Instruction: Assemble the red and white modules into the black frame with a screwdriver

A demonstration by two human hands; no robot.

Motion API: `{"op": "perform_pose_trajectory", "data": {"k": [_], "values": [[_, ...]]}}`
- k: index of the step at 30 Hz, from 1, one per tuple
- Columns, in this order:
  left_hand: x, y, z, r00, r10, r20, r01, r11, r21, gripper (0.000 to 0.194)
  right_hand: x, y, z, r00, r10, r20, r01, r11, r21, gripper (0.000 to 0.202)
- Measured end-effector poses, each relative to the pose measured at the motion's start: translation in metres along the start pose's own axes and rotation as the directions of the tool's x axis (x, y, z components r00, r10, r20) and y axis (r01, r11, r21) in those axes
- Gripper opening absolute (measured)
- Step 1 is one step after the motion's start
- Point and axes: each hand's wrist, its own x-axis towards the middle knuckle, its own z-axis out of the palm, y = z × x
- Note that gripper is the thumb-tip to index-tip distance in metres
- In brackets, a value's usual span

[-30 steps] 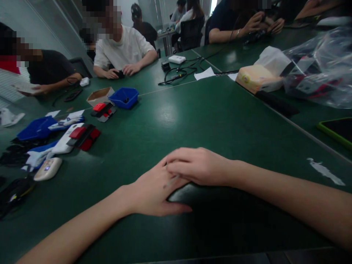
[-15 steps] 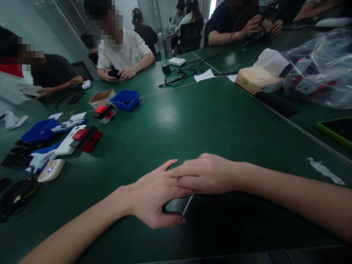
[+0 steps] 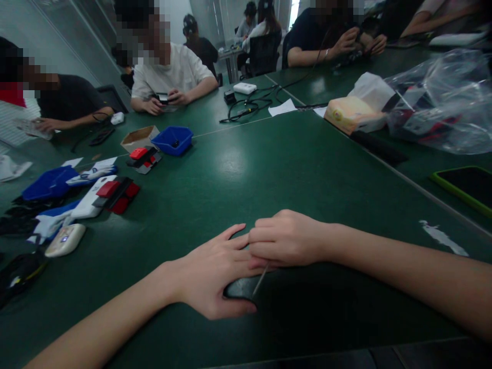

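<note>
My left hand (image 3: 219, 274) lies palm down on the green table (image 3: 215, 189), its fingers spread and its thumb held apart. My right hand (image 3: 290, 238) is closed, with its curled fingers over the fingertips of my left hand. A thin metallic stick (image 3: 261, 280) sticks out below my right hand and slants down toward my left thumb. Its upper end is hidden under the right fingers, which seem to pinch it. Its lower end is close to the left thumb tip.
At left are red-and-black devices (image 3: 117, 195), a blue tray (image 3: 173, 140), a cream case (image 3: 66, 240) and gloves. A green-edged tablet (image 3: 467, 187) and plastic bag (image 3: 442, 102) lie at right. People sit across the table.
My right fingers have curled more and shifted slightly off the left ones. The stick's lower end has come away from my left thumb. The view has shifted slightly.
</note>
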Motion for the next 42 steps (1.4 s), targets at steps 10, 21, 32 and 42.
{"op": "perform_pose_trajectory", "data": {"k": [10,21,32,42], "values": [[-0.034,-0.061,-0.07,0.725,-0.229,-0.649,0.516,0.805,0.293,0.028,-0.003,0.016,0.001,0.947,0.297,-0.125,-0.236,0.904,0.356,0.036],[-0.09,-0.217,-0.168,0.131,-0.616,-0.777,0.818,0.51,-0.266,0.098,-0.002,0.018,0.004,0.948,0.316,-0.03,-0.285,0.888,0.362,0.039],[-0.097,-0.219,-0.161,0.011,-0.602,-0.798,0.771,0.513,-0.377,0.095,-0.001,0.022,0.003,0.941,0.335,-0.038,-0.29,0.861,0.417,0.039],[-0.02,-0.076,-0.108,0.145,-0.796,-0.587,0.241,0.604,-0.76,0.042,-0.003,0.022,0.006,0.821,0.559,-0.114,-0.41,0.717,0.564,0.045]]}}
